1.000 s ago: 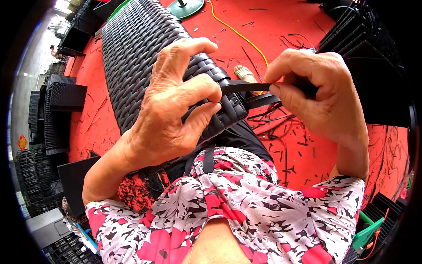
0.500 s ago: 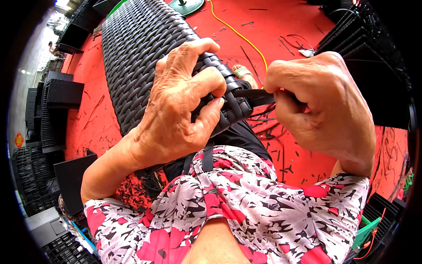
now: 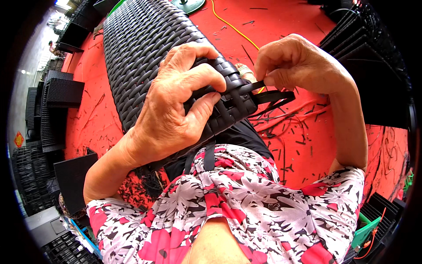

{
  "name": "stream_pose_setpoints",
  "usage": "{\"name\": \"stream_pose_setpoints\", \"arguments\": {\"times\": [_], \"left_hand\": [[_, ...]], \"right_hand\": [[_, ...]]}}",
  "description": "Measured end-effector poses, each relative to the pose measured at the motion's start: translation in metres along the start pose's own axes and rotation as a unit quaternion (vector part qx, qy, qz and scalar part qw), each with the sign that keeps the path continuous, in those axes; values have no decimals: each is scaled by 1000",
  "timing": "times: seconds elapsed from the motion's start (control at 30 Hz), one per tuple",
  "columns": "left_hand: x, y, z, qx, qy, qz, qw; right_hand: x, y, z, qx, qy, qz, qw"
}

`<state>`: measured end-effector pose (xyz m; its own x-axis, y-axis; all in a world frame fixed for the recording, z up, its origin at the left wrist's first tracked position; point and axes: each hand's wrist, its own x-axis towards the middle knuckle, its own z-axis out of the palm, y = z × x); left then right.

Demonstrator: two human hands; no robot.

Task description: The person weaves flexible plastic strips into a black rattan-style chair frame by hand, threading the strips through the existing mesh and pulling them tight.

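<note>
fingers (image 3: 263, 81) pinch strip (image 3: 274, 94); strip points right

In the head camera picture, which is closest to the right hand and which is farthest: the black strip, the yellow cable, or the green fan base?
From the right hand:
1. Black strip: pinched in its fingers, just below them.
2. Yellow cable: on the red floor, up and to the left.
3. Green fan base: at the top edge, farthest.

Bare red floor (image 3: 303, 26) lies open beyond the woven panel (image 3: 145, 48); stacked black frames (image 3: 373, 53) crowd the right.
</note>
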<state>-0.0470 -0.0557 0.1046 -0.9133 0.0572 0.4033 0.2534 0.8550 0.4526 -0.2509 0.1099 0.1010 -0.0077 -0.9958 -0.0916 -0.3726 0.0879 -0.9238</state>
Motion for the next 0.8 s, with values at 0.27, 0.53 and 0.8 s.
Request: {"name": "stream_pose_setpoints", "arguments": {"times": [0.27, 0.53, 0.8], "left_hand": [[-1, 6, -5, 24, -2, 8, 1000], [-36, 18, -29, -372, -78, 32, 925], [-129, 5, 81, -564, -83, -316, 759]], "right_hand": [[16, 9, 13, 45, -34, 18, 998], [5, 9, 17, -34, 55, 4, 998], [1, -15, 23, -94, 61, 3, 994]]}}
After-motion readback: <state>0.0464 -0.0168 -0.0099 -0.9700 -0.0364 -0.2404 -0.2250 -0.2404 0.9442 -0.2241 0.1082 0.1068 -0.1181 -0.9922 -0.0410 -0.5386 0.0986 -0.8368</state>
